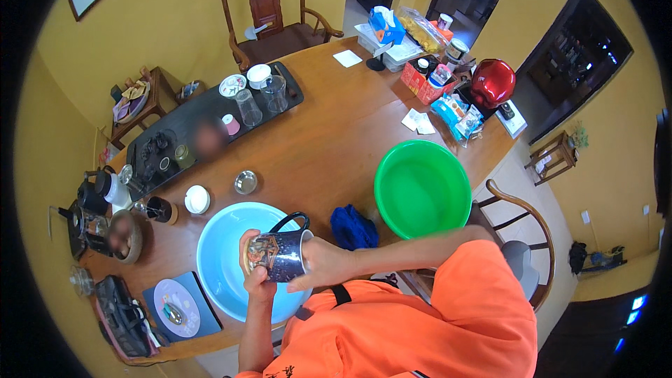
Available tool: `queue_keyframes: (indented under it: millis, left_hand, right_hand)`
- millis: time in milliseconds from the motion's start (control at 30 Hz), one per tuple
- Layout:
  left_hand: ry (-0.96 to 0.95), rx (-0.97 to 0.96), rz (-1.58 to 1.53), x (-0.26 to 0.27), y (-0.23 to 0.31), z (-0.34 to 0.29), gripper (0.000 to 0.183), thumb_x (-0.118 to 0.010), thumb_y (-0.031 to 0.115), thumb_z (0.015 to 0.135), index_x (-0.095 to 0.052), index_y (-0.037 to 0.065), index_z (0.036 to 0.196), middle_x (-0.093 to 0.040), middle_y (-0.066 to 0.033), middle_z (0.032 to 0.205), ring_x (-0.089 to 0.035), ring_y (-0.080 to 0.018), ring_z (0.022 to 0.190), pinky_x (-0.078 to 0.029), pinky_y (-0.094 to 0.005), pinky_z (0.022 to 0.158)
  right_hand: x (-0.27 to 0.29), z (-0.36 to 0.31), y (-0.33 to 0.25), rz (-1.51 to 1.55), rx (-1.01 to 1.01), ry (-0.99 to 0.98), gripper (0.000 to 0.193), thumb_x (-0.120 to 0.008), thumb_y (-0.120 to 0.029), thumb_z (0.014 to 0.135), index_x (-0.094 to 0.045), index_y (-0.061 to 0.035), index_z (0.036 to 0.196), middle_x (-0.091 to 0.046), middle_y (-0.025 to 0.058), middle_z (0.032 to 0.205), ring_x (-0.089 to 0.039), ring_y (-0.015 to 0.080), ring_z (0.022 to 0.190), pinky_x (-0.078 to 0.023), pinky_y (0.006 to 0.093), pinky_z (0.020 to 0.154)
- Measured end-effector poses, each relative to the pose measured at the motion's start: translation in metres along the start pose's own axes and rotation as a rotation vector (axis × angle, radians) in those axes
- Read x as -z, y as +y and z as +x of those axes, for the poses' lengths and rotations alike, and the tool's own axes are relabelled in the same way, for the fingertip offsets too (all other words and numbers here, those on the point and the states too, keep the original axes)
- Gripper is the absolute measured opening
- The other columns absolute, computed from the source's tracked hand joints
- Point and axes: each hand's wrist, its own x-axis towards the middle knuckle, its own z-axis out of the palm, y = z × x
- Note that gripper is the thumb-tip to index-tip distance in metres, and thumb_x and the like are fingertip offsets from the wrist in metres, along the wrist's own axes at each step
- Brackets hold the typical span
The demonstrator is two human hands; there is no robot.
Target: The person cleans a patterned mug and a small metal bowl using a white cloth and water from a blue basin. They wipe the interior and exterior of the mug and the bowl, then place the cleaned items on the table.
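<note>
A dark mug (281, 256) with a colourful picture and a black handle is held on its side above the light blue basin (210, 266). My left hand (256, 276) grips its base end, fingers and thumb closed around it. At the mouth end, my right hand (325, 262) is closed on the rim; its fingertips are hidden, perhaps inside the mug. The handle points up and away from me. Right of the basin lies a crumpled dark blue cloth (353, 227). Beyond it stands a bright green basin (423, 189), close to my right forearm.
A small glass bowl (246, 182) and a white lidded cup (197, 199) stand beyond the blue basin. Farther back is a black tea tray (280, 73) with glasses. Boxes and a red shiny object (493, 82) crowd the far right. A wooden chair (521, 217) stands at right.
</note>
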Motion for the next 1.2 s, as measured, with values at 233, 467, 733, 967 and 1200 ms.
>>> queue_keyframes:
  millis: [233, 467, 733, 967, 1200]
  left_hand:
    - [-0.05, 0.09, -0.011, -0.005, -0.001, 0.001, 0.09, -0.079, 0.035, 0.061, -0.035, 0.005, 0.133, -0.055, -0.0096, 0.112, -0.058, -0.0212, 0.104, -0.049, -0.033, 0.09]
    - [-0.018, 0.594, -0.323, 0.005, 0.009, 0.0, 0.066, -0.049, 0.057, 0.089, -0.042, 0.011, 0.136, -0.057, -0.0141, 0.123, -0.058, -0.0342, 0.108, -0.048, -0.0575, 0.087]
    - [0.236, 0.534, -0.048, 0.007, -0.012, -0.01, 0.041, -0.06, 0.041, 0.084, -0.059, 0.012, 0.113, -0.064, -0.0105, 0.108, -0.063, -0.027, 0.097, -0.053, -0.0466, 0.081]
    - [0.095, 0.068, 0.075, -0.008, -0.005, -0.01, 0.063, -0.071, 0.031, 0.075, -0.045, 0.004, 0.127, -0.058, -0.0084, 0.104, -0.058, -0.018, 0.097, -0.048, -0.031, 0.085]
    - [-0.049, -0.064, 0.11, -0.003, -0.016, -0.007, 0.095, -0.077, 0.029, 0.071, -0.022, 0.01, 0.146, -0.044, -0.0147, 0.135, -0.047, -0.0275, 0.123, -0.043, -0.0377, 0.1]
  right_hand:
    - [0.013, -0.005, -0.005, -0.493, 0.147, -0.179, 0.042, -0.071, -0.026, 0.068, -0.057, -0.0038, 0.102, -0.059, 0.024, 0.094, -0.058, 0.044, 0.082, -0.048, 0.0493, 0.07]
    - [0.031, 0.002, -0.002, -1.035, 0.572, -0.368, 0.04, -0.071, -0.016, 0.053, -0.06, 0.0054, 0.085, -0.06, 0.0211, 0.09, -0.06, 0.0368, 0.087, -0.05, 0.0444, 0.074]
    - [0.011, -0.001, 0.026, -0.706, 0.35, -0.436, 0.04, -0.072, -0.017, 0.059, -0.064, 0.0001, 0.094, -0.062, 0.0223, 0.092, -0.061, 0.0336, 0.086, -0.047, 0.045, 0.077]
    - [0.009, 0.003, -0.019, 0.948, -0.521, -0.069, 0.046, -0.077, -0.025, 0.075, -0.059, -0.0025, 0.111, -0.063, 0.0047, 0.086, -0.059, 0.0112, 0.07, -0.045, 0.0266, 0.056]
    - [0.02, 0.009, -0.024, 0.396, -0.323, -0.072, 0.031, -0.075, -0.012, 0.068, -0.063, -0.0007, 0.095, -0.06, 0.0045, 0.077, -0.051, 0.0122, 0.062, -0.042, 0.0297, 0.053]
